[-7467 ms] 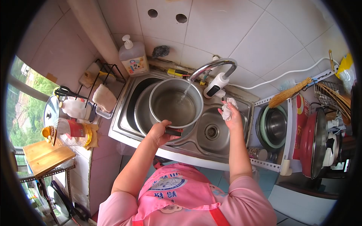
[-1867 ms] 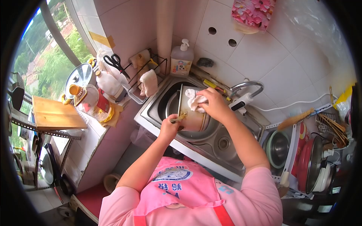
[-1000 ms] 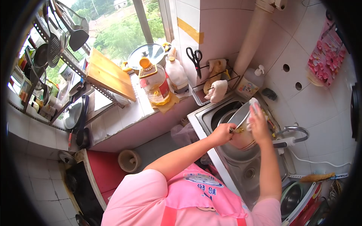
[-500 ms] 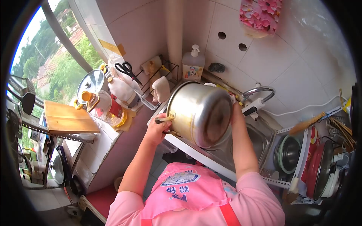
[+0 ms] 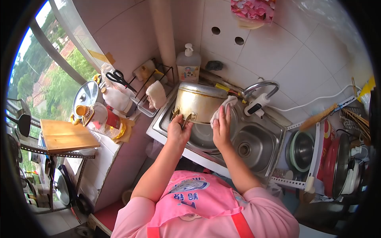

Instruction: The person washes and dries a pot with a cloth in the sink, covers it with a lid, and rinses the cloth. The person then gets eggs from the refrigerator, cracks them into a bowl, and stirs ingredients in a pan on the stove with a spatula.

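Facing base-up now, not sideways as moment ago, pot point(image 5: 200, 99) is exposing outer wall point(image 5: 194, 106); left hand point(image 5: 179, 130) is clamping handle point(image 5: 186, 120), right hand point(image 5: 222, 130) is holding cloth point(image 5: 227, 105) beside.

Stained, semi-glossy mtl pot point(image 5: 198, 104), matt cloth rag point(image 5: 226, 106), smooth shiny mtl sink point(image 5: 257, 137)

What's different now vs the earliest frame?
The pot, upright under running water then, is now turned base up over the sink. The cloth in the right hand has moved left, from near the faucet to the pot's outer side. No stream shows now. Unchanged: left hand on the handle; soap bottle and scissors in place.
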The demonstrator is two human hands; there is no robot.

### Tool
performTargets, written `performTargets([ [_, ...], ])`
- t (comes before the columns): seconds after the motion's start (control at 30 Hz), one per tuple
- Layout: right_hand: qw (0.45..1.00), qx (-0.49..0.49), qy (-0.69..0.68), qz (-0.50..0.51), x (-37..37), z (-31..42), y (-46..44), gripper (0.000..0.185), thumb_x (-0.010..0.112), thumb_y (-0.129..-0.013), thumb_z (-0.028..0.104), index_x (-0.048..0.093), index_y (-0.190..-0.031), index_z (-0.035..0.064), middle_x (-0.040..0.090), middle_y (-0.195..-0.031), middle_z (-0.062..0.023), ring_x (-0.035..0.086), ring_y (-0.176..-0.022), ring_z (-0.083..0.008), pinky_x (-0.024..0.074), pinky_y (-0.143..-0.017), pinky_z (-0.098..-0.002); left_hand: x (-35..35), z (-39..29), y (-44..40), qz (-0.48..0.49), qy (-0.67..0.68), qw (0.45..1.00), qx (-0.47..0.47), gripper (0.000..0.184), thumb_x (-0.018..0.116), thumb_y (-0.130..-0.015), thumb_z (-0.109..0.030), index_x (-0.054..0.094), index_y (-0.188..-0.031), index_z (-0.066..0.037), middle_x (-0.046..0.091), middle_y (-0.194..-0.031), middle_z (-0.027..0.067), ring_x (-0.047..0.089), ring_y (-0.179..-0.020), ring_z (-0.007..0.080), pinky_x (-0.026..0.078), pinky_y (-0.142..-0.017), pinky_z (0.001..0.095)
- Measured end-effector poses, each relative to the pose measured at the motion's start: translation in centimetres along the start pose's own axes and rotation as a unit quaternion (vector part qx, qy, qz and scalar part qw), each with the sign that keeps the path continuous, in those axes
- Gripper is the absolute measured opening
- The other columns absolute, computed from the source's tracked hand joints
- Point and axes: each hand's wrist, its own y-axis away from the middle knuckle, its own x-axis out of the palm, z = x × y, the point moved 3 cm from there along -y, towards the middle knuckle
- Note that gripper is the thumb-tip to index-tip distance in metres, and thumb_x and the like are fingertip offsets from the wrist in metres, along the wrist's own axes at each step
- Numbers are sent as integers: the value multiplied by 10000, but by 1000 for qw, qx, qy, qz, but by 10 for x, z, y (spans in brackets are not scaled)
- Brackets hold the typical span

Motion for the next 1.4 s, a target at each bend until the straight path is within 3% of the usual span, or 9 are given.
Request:
performTargets([
  [0.07,999,-42,19,18,1,7,1,487,460,-948,79,357,-1414,-18,206,-1489,-306,270,-1365,-446,254,-1113,-438,0,6,3,-30,-47,998,2,203,460,-937,-93,515,-1097,18,595,-1061,139,618,-962,289,529,-828,447],
  [0.2,971,-154,110,149,4,36,-13,441,510,-901,115,506,-1340,71,400,-1447,-103,361,-1334,-363,251,-1110,-483,3,15,18,2,-156,987,30,118,502,-879,-46,531,-987,-85,580,-880,48,579,-797,177,500,-669,383],
  [0.43,946,-194,186,183,3,31,-73,341,493,-895,134,613,-1211,93,533,-1332,-91,468,-1253,-321,354,-1061,-449,25,0,49,135,-408,900,74,259,519,-824,9,549,-1081,-13,620,-928,67,646,-807,182,555,-694,316],
  [0.63,916,214,-274,197,3,-79,-119,313,519,-955,149,586,-1218,-6,625,-1160,-60,556,-1049,-126,417,-930,-255,7,-37,66,191,-387,900,59,271,599,-857,-78,559,-1114,-4,638,-925,72,633,-795,153,525,-722,272],
  [0.83,843,338,-418,2,-2,-90,-26,412,561,-950,148,494,-1320,-20,581,-1221,-61,542,-1081,-121,404,-940,-254,6,-44,66,135,-258,952,94,247,569,-880,-125,566,-1110,-36,642,-946,40,624,-827,146,522,-694,288],
  [0.97,979,90,-182,3,-5,-26,7,349,507,-942,38,518,-1277,-56,475,-1377,-164,481,-1246,-221,370,-1027,-301,-13,-43,51,100,-279,951,89,281,545,-897,-118,543,-1168,-45,654,-1011,52,641,-905,165,544,-725,317],
  [1.03,987,2,-156,32,-19,16,-13,334,499,-930,17,544,-1256,-43,473,-1377,-185,467,-1266,-253,370,-1030,-309,-14,-32,49,113,-322,937,76,252,550,-887,-82,556,-1139,-70,594,-858,10,578,-717,103,542,-670,281],
  [1.27,995,-25,-96,0,-54,-29,-58,286,513,-920,23,585,-1195,-6,525,-1327,-167,537,-1183,-277,408,-977,-303,-22,-25,75,169,-324,931,-14,260,601,-850,-44,565,-1108,-46,550,-796,-11,475,-634,80,435,-602,240],
  [1.4,905,326,-274,-8,-56,-107,8,218,509,-957,113,587,-1132,9,641,-1002,-51,613,-873,-136,475,-732,-246,-11,-29,95,182,-330,926,3,235,627,-839,-58,573,-1067,-45,545,-762,-20,474,-621,70,399,-576,222],
])
